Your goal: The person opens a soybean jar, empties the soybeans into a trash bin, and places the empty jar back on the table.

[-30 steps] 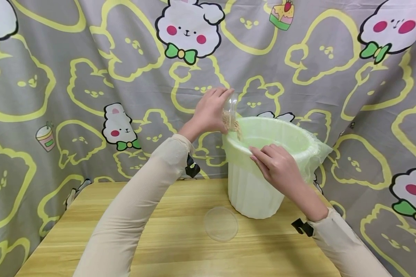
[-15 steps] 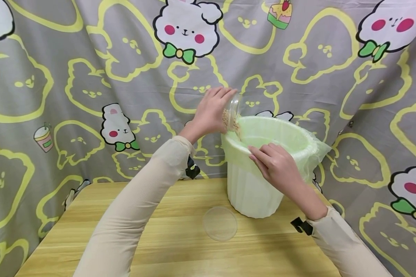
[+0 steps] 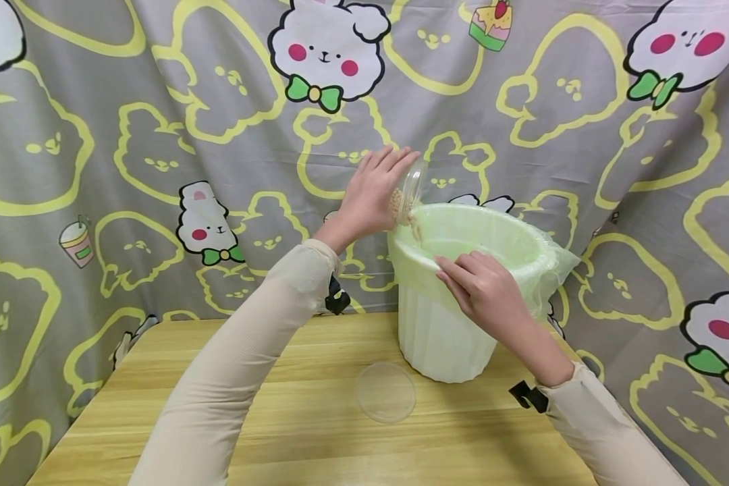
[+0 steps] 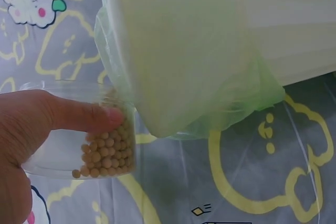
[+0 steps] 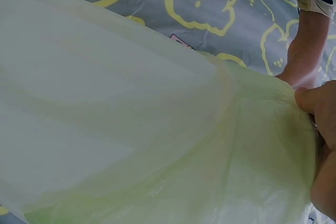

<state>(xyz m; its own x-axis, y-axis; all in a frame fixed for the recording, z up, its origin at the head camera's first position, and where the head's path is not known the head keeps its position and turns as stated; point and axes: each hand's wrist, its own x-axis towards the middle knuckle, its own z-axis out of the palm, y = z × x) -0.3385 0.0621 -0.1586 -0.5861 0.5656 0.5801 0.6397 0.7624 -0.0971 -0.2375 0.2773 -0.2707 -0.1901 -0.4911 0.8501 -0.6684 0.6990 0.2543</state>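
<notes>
My left hand (image 3: 373,192) grips a clear plastic jar (image 3: 414,181), tipped over the left rim of a white trash bin (image 3: 446,334). Round tan beans, like soybeans (image 4: 107,153), lie along the jar's lower side and spill from its mouth into the bin. A thin pale green bag (image 3: 482,233) lines the bin and folds down outside its rim. On the near rim, my right hand (image 3: 486,287) pinches the edge of the bag and bin. How many beans have landed inside is hidden by the near wall.
A clear round lid (image 3: 385,393) lies flat on the wooden table (image 3: 304,432), in front of the bin. Behind the table hangs a grey patterned curtain (image 3: 249,88). The bin stands near the table's back right edge.
My left hand has risen slightly and tips the jar further over the rim. Fewer beans show in the jar. My right hand keeps its place on the rim.
</notes>
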